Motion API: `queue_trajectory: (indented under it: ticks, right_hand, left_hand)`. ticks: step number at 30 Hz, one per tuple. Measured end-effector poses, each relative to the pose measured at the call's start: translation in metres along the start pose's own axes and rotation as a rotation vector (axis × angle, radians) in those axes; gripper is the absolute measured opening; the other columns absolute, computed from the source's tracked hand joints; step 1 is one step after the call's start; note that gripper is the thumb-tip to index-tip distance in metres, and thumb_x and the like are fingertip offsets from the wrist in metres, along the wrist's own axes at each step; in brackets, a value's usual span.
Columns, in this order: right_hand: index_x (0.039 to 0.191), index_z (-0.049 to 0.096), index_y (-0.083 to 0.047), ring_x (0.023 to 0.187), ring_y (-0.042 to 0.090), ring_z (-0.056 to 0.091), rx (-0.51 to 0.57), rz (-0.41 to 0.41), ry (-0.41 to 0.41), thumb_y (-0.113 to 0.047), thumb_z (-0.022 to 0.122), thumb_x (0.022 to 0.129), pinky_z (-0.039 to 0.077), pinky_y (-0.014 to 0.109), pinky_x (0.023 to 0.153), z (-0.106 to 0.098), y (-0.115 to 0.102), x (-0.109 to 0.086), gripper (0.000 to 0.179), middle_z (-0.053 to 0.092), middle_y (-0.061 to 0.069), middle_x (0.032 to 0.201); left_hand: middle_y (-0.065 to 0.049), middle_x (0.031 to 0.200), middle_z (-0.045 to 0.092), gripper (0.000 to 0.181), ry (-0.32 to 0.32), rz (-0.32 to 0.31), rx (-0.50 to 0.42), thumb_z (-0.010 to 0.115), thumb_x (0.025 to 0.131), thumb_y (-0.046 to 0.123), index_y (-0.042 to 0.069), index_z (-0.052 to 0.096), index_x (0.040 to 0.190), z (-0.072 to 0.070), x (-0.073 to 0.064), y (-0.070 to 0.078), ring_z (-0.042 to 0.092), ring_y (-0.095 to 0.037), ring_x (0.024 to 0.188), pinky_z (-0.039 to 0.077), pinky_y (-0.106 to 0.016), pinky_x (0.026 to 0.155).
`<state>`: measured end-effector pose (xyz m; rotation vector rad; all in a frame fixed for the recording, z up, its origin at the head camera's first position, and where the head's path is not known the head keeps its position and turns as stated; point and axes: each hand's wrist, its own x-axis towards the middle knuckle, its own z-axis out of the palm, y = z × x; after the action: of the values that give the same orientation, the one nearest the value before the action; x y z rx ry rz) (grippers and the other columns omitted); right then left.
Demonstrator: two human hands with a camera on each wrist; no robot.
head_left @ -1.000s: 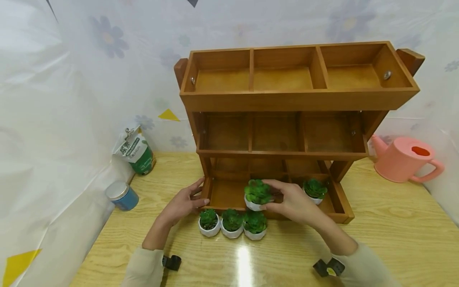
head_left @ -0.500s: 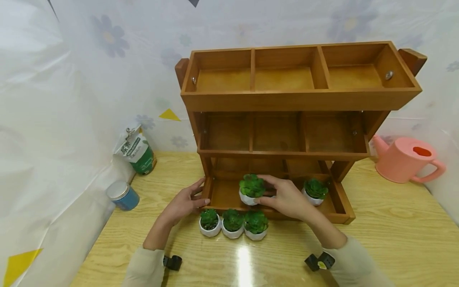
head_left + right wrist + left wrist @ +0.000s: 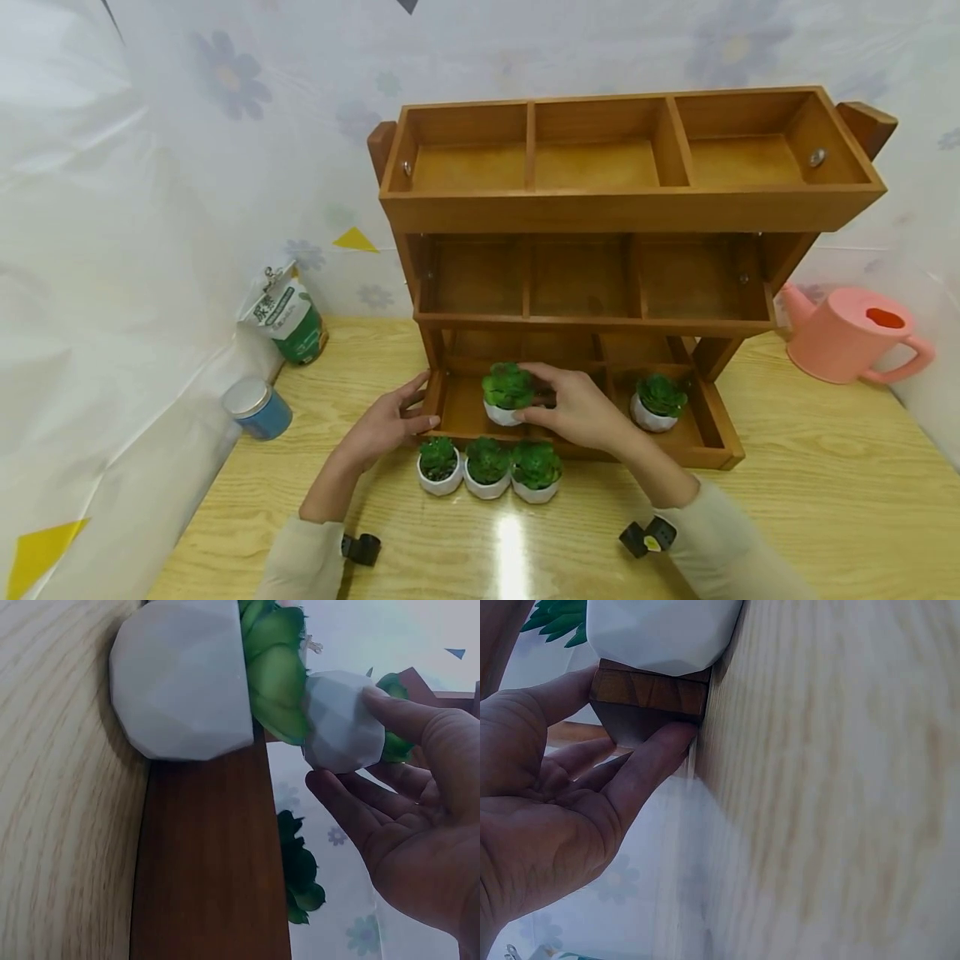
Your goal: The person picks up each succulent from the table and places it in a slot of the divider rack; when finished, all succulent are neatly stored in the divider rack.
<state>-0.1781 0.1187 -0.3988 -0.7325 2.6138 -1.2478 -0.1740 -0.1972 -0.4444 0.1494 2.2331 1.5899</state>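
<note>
My right hand (image 3: 576,410) holds a potted succulent (image 3: 507,387) by its white faceted pot, thumb on one side and fingers on the other. The plant is over the left part of the wooden shelf's bottom tier (image 3: 457,406); whether its base touches the wood is hidden. In the right wrist view, the gripped white pot (image 3: 343,724) hangs beyond the tier's front board (image 3: 210,862). My left hand (image 3: 384,427) grips that tier's left front corner (image 3: 649,690) between thumb and fingers. Another succulent (image 3: 660,397) stands in the right compartment.
Three potted succulents (image 3: 440,465) line up on the table (image 3: 420,550) before the shelf. Two upper tiers (image 3: 585,279) overhang the lowest one. A blue jar (image 3: 258,408) and a green-white bag (image 3: 291,321) stand left, a pink watering can (image 3: 843,333) right.
My right hand has carried the succulent leftward along the bottom tier, from about its middle to the left part. The left hand stays on the corner.
</note>
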Motion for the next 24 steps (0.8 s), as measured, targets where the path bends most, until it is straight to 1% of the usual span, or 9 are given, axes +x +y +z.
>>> queue_trajectory:
  ticks: [5,11,15,19,20,21,23,24]
  right_hand:
    - [0.148,0.052,-0.011,0.104,0.020,0.072,-0.006,-0.005,-0.015,-0.031,0.080,0.089,0.060,0.030,0.082,0.006,-0.002,0.005,0.068,0.072,0.004,0.122]
    - [0.147,0.053,-0.012,0.105,0.016,0.072,-0.015,0.005,-0.025,-0.030,0.080,0.089,0.060,0.030,0.082,0.017,-0.003,0.010,0.066,0.073,0.001,0.119]
    - [0.147,0.053,-0.009,0.104,0.015,0.071,-0.039,-0.016,-0.033,-0.028,0.078,0.090,0.059,0.033,0.084,0.023,-0.004,0.015,0.065,0.074,0.002,0.118]
    - [0.148,0.051,-0.008,0.102,0.013,0.071,-0.069,-0.017,-0.043,-0.028,0.077,0.092,0.058,0.036,0.087,0.027,-0.004,0.020,0.065,0.075,0.001,0.115]
    - [0.148,0.051,-0.008,0.100,0.011,0.070,-0.076,-0.012,-0.045,-0.028,0.076,0.092,0.058,0.036,0.086,0.027,-0.004,0.021,0.065,0.075,0.001,0.114]
    - [0.148,0.051,-0.008,0.093,0.010,0.070,-0.083,-0.004,-0.050,-0.028,0.076,0.092,0.057,0.036,0.085,0.028,-0.004,0.022,0.065,0.076,0.000,0.110]
    - [0.149,0.050,-0.008,0.075,0.007,0.065,-0.099,0.015,-0.065,-0.028,0.076,0.092,0.055,0.034,0.078,0.029,-0.005,0.024,0.066,0.076,-0.002,0.093]
    - [0.150,0.050,-0.009,0.066,0.006,0.060,-0.107,0.025,-0.071,-0.028,0.076,0.092,0.053,0.032,0.074,0.029,-0.006,0.025,0.066,0.074,-0.003,0.083]
  left_hand:
    - [-0.020,0.165,0.029,0.080,-0.003,0.000,-0.001,0.067,0.099,0.017,0.027,0.021,0.164,0.000,0.001,0.000,0.053,-0.040,0.137,0.060,-0.038,0.081]
    - [-0.019,0.166,0.027,0.079,-0.010,0.000,-0.010,0.065,0.100,0.015,0.026,0.020,0.164,0.000,0.001,-0.001,0.051,-0.041,0.139,0.060,-0.038,0.080]
    - [-0.019,0.167,0.026,0.079,-0.012,-0.001,-0.006,0.065,0.100,0.016,0.027,0.020,0.164,-0.001,0.001,-0.001,0.048,-0.041,0.141,0.060,-0.038,0.081]
    - [-0.019,0.167,0.026,0.079,-0.011,-0.001,-0.008,0.065,0.100,0.015,0.027,0.020,0.164,-0.001,0.001,0.000,0.048,-0.041,0.141,0.060,-0.038,0.082]
    - [-0.019,0.167,0.026,0.079,-0.011,-0.001,-0.008,0.065,0.100,0.015,0.027,0.020,0.164,-0.001,0.001,0.000,0.048,-0.041,0.141,0.060,-0.038,0.081]
    - [-0.019,0.167,0.026,0.079,-0.011,-0.001,-0.009,0.065,0.100,0.015,0.028,0.020,0.164,-0.001,0.001,0.000,0.048,-0.041,0.141,0.060,-0.038,0.081]
    - [-0.019,0.166,0.026,0.079,-0.010,-0.001,-0.007,0.065,0.100,0.015,0.028,0.020,0.164,-0.001,0.001,0.000,0.049,-0.041,0.140,0.060,-0.038,0.081]
    - [-0.019,0.166,0.027,0.079,-0.010,-0.001,-0.007,0.065,0.100,0.015,0.028,0.020,0.164,-0.001,0.001,0.000,0.049,-0.041,0.140,0.060,-0.037,0.080]
